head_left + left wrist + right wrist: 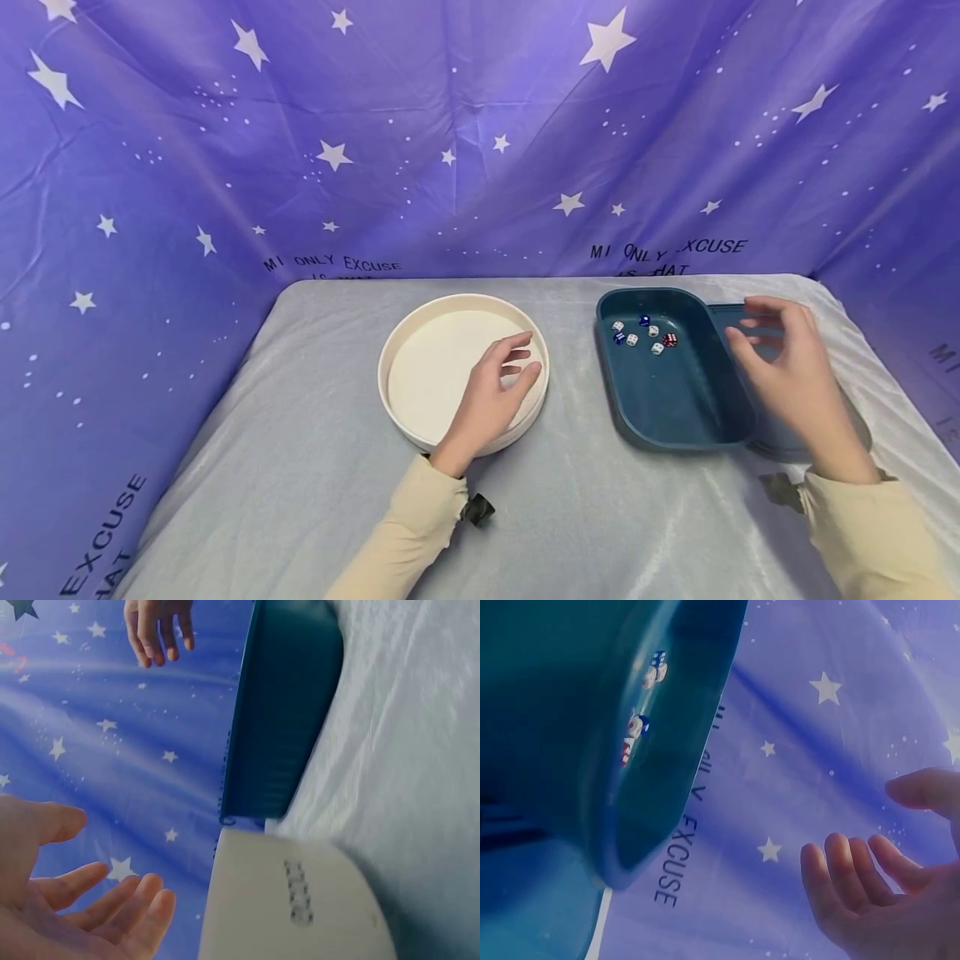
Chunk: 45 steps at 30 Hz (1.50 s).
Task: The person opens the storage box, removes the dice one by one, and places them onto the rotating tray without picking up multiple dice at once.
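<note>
My left hand [491, 392] hovers over the right side of a round cream tray [386, 392], fingers relaxed and holding nothing. A deep teal rectangular container [675, 417] stands right of the tray. At its far end lie several small dice: white dice [632, 340], blue dice [644, 320] and a red die [670, 340]. Past the container's right edge, my right hand [791, 367] is raised with loosely bent fingers and nothing in them. In the left wrist view the left hand [97, 907] shows spread fingers beside the cream tray's wall [292, 900].
Under my right hand a flat teal lid [787, 433] lies partly beneath the container. A grey-white cloth [585, 517] covers the table. Purple star-printed fabric [450, 108] hangs behind and at both sides.
</note>
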Each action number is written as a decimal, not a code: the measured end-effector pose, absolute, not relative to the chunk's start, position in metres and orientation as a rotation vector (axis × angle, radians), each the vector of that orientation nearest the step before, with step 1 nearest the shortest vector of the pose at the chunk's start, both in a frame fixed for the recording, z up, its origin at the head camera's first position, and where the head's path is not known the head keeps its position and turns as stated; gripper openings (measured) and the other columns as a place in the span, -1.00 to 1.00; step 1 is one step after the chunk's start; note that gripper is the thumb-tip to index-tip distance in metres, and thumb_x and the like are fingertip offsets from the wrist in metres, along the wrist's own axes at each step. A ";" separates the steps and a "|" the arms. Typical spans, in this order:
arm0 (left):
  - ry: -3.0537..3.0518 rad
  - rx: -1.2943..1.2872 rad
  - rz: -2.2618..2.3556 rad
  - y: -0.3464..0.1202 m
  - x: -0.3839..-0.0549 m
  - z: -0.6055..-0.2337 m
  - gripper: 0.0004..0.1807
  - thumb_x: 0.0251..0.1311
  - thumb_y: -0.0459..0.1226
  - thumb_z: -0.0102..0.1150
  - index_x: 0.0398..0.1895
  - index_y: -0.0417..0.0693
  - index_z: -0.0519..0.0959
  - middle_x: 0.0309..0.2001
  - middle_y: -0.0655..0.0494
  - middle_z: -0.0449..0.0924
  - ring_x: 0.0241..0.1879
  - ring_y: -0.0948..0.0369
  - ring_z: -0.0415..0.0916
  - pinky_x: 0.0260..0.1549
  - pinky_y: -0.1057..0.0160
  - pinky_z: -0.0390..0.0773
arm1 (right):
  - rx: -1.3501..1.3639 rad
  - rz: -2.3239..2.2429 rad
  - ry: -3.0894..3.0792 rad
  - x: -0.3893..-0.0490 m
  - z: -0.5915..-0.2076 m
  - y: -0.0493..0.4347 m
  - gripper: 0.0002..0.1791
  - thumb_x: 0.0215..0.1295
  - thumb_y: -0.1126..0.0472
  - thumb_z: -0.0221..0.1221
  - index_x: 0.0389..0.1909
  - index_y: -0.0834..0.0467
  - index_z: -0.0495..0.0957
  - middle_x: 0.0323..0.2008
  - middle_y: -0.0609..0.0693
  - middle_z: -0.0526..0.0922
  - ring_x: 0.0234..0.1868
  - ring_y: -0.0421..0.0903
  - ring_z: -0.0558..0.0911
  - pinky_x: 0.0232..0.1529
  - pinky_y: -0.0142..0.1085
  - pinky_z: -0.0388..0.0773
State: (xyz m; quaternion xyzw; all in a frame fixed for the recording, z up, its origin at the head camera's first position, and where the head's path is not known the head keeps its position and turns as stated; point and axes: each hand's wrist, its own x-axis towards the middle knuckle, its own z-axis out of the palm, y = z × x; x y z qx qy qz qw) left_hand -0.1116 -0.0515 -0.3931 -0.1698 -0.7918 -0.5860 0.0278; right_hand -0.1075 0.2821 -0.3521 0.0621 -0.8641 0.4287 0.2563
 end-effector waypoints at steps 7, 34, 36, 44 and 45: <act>-2.431 -0.463 -1.755 -0.070 -0.114 -0.394 -0.55 0.38 -0.21 0.19 0.30 -0.09 0.46 0.20 -0.06 0.51 0.16 -0.06 0.52 0.15 0.05 0.60 | 0.203 1.114 -2.410 -0.115 -0.350 0.268 -0.53 0.26 0.45 0.24 0.18 0.41 0.39 0.00 -0.14 0.37 -0.09 -0.55 0.43 -0.10 -0.84 0.38; -2.391 -0.195 -1.625 -0.165 -0.116 -0.390 -0.59 0.28 -0.32 0.29 0.19 -0.16 0.55 0.17 -0.10 0.53 0.14 -0.06 0.54 0.14 -0.01 0.60 | 0.380 1.012 -2.707 -0.153 -0.352 0.244 -0.57 0.38 0.26 0.22 0.15 0.39 0.39 0.07 0.33 0.40 0.01 0.26 0.53 -0.05 -0.02 0.59; -2.394 -0.176 -1.626 -0.172 -0.115 -0.391 -0.58 0.29 -0.31 0.28 0.20 -0.17 0.54 0.18 -0.09 0.52 0.15 -0.05 0.53 0.15 -0.02 0.58 | 0.383 1.025 -2.725 -0.156 -0.353 0.243 -0.57 0.40 0.24 0.20 0.15 0.40 0.38 0.08 0.35 0.40 0.01 0.29 0.53 -0.03 0.14 0.56; -2.422 -0.065 -1.614 -0.194 -0.110 -0.396 -0.55 0.34 -0.26 0.24 0.25 -0.21 0.49 0.24 -0.09 0.48 0.20 -0.03 0.47 0.20 0.04 0.54 | 0.392 1.040 -2.774 -0.166 -0.354 0.241 -0.59 0.42 0.23 0.17 0.13 0.41 0.39 0.09 0.36 0.41 0.05 0.29 0.51 0.02 0.21 0.55; -2.425 -0.053 -1.606 -0.196 -0.109 -0.397 -0.54 0.34 -0.26 0.24 0.26 -0.22 0.48 0.24 -0.10 0.48 0.20 -0.03 0.47 0.20 0.04 0.53 | 0.393 1.040 -2.777 -0.167 -0.354 0.240 -0.59 0.42 0.23 0.18 0.13 0.41 0.40 0.09 0.36 0.41 0.05 0.29 0.52 0.01 0.21 0.56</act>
